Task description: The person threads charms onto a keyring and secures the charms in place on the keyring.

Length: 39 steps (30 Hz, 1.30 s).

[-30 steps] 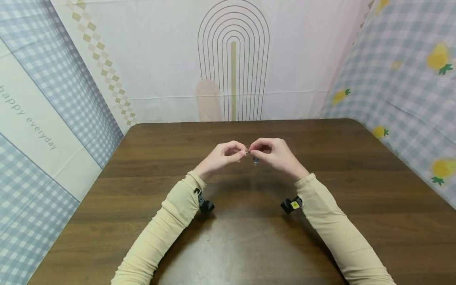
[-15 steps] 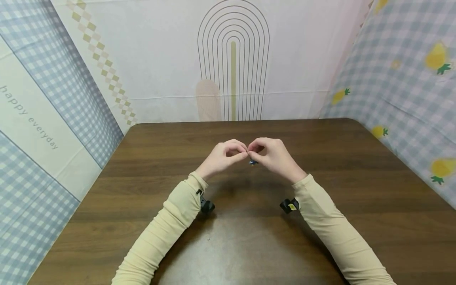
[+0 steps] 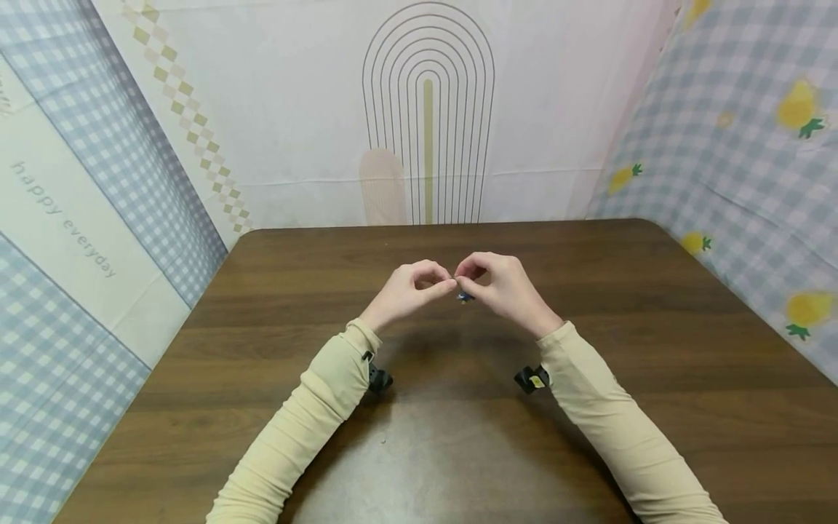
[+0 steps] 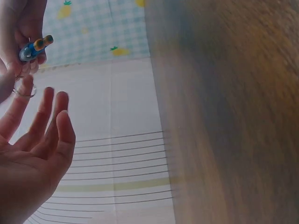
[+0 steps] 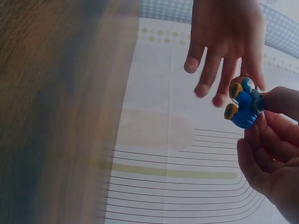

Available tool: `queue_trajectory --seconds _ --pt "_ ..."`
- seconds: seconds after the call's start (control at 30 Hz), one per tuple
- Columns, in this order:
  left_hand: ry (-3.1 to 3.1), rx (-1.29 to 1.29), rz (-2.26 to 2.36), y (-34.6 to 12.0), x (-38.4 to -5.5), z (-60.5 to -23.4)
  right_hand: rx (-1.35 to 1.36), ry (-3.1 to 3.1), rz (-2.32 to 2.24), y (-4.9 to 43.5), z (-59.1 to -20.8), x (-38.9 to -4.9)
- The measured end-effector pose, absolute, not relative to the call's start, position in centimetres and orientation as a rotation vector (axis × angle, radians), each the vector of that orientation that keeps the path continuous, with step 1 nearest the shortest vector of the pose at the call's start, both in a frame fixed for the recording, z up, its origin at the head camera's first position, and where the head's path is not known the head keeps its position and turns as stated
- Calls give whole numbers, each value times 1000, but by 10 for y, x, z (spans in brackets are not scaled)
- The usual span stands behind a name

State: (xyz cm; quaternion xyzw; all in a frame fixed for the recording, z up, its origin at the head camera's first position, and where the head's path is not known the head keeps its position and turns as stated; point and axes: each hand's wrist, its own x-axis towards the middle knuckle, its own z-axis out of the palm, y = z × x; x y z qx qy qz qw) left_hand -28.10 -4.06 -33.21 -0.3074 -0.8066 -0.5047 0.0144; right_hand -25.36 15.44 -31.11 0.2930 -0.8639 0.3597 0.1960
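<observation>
A small keychain hangs between my two hands, raised over the far half of the table in the head view. Its blue figure (image 5: 245, 112) has orange-yellow feet and dangles below my right fingers. With thumb and forefinger my left hand (image 3: 409, 291) pinches the thin metal key ring (image 4: 28, 96); its other fingers are spread loosely in the left wrist view. My right hand (image 3: 500, 287) pinches the keychain at the top, right by the ring. The fingertips of both hands nearly meet, and they hide the joint between ring and figure.
The brown wooden table (image 3: 432, 451) lies beneath both arms. Behind it hangs a white cloth (image 3: 294, 109) with an arch pattern, and checked cloths (image 3: 733, 182) flank the sides. Each wrist carries a small black camera (image 3: 532, 378).
My right hand has shifted slightly left, narrowing the gap between the fingertips. The blue figure has moved left with it and turned. Over the last half second both hands stay nearly still.
</observation>
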Motion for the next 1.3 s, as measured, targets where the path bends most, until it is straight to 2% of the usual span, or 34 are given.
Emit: queue_trajectory --seconds 0.73,1.3 --pt "-2420 -914 -1670 -41 -280 -332 835 -2344 974 152 -315 -255" --pt "-2320 -984 -1579 -41 -280 -331 894 -2311 958 152 -316 -255"
